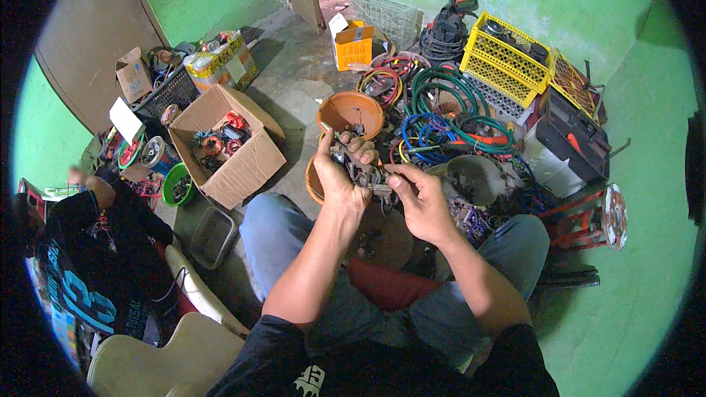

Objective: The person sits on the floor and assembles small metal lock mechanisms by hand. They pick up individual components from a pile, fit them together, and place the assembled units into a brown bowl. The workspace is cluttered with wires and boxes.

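Note:
Above my lap, my left hand (340,174) is wrapped round a dark and silver metal machine part (367,176) with small fittings, its exact kind unclear. A thin pale piece sticks up beside the left thumb; I cannot make out what it is. My right hand (422,202) pinches the right end of the same part between thumb and fingers. Just beyond my hands sits an orange plastic bowl (331,109) with small dark pieces inside. Another orange container (313,181) is partly hidden behind my left hand.
Left of me stands an open cardboard box (246,173) of red and dark parts, near a green bowl (170,190). Coiled hoses (423,88) and yellow crates (507,59) crowd the right. A red stool (581,229) lies there. Another person (95,265) sits at left.

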### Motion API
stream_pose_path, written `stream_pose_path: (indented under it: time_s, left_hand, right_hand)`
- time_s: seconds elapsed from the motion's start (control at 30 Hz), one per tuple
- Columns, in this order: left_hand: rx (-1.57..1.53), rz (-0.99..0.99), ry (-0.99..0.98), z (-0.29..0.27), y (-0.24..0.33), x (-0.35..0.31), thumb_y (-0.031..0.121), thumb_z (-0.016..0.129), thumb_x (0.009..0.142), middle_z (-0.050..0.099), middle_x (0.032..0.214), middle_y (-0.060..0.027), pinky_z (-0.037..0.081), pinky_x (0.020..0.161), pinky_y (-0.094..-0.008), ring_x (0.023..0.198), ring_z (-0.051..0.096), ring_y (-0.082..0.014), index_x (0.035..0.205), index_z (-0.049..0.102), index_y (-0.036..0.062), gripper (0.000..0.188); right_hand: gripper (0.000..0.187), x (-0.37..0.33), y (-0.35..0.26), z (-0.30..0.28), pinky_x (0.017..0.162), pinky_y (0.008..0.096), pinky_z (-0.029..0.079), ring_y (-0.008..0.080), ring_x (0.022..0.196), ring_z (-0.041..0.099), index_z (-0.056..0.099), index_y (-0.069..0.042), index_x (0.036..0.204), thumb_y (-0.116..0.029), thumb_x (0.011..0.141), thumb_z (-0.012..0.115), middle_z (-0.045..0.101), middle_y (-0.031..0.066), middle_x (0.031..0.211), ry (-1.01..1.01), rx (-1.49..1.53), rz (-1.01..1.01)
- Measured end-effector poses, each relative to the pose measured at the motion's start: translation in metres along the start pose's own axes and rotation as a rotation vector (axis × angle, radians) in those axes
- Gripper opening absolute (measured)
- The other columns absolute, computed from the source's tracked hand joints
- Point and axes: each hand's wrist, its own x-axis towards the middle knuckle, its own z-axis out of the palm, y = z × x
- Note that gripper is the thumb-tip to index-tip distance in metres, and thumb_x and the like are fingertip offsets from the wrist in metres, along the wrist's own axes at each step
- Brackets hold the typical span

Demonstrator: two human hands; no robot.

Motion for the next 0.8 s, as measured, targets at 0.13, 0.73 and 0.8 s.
stream_pose_path:
  time_s: [0.13,0.73,0.8]
  left_hand:
    - [-0.022,-0.010,-0.015,0.000,0.000,0.001,0.030,0.054,0.095,0.039,0.066,-0.0028,0.040,0.050,-0.0267,0.057,0.040,-0.0141,0.081,0.048,0.0064,0.028]
    - [-0.117,-0.134,-0.064,0.005,-0.001,-0.003,0.029,0.052,0.098,0.040,0.066,-0.0027,0.040,0.046,-0.0234,0.054,0.038,-0.0120,0.081,0.047,0.0052,0.029]
    - [-0.089,-0.116,-0.063,0.004,-0.002,-0.004,0.029,0.051,0.098,0.039,0.065,-0.0027,0.040,0.046,-0.0234,0.054,0.038,-0.0122,0.081,0.047,0.0051,0.029]
  right_hand:
    - [0.026,0.001,0.005,-0.002,0.086,0.0333,0.050,0.0219,0.094,0.065,0.064,0.004,0.114,-0.014,0.100,0.054,0.067,0.0158,0.106,-0.014,0.002,0.040]
    - [0.023,0.006,0.002,-0.013,0.069,0.0235,0.053,0.0104,0.095,0.064,0.068,-0.001,0.107,-0.021,0.097,0.063,0.068,0.0035,0.096,-0.097,0.285,0.205]
    - [0.022,0.005,0.009,-0.010,0.067,0.0228,0.052,0.0097,0.093,0.064,0.068,-0.001,0.107,-0.019,0.095,0.066,0.068,0.0033,0.093,-0.055,0.105,0.067]
